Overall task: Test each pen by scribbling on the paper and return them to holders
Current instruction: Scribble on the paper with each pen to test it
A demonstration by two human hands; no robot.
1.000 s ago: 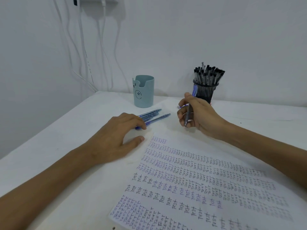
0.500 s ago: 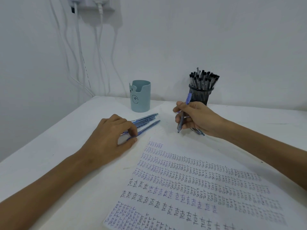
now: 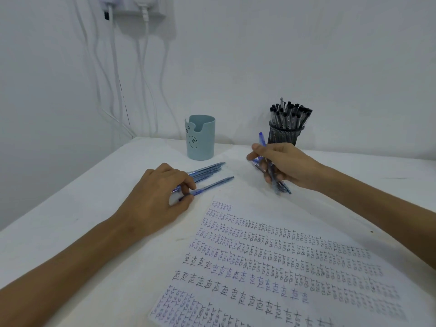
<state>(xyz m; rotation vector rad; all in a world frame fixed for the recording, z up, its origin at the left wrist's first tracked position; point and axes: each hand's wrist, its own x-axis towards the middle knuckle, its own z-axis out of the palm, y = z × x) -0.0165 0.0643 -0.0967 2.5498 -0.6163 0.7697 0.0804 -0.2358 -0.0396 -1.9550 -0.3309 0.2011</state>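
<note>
My right hand [image 3: 286,165] grips a bunch of blue pens [image 3: 271,171], one sticking up past the fingers, just in front of the black mesh holder [image 3: 284,135] full of black pens. My left hand [image 3: 160,197] pinches a single blue pen [image 3: 212,185] lying on the table, beside a few more blue pens [image 3: 207,171]. The pale blue holder [image 3: 200,138] stands behind them; I see nothing above its rim. A sheet of paper [image 3: 278,263] covered in rows of "test" lies in front of me.
The white table [image 3: 70,208] meets the wall behind both holders. White cables [image 3: 141,79] hang from plugs on the wall at the upper left. The table's left edge runs diagonally at the left.
My left hand has curled its finger and thumb onto the nearest loose blue pen. My right hand has tipped its pens from a writing hold to a bunch held lower over the table.
</note>
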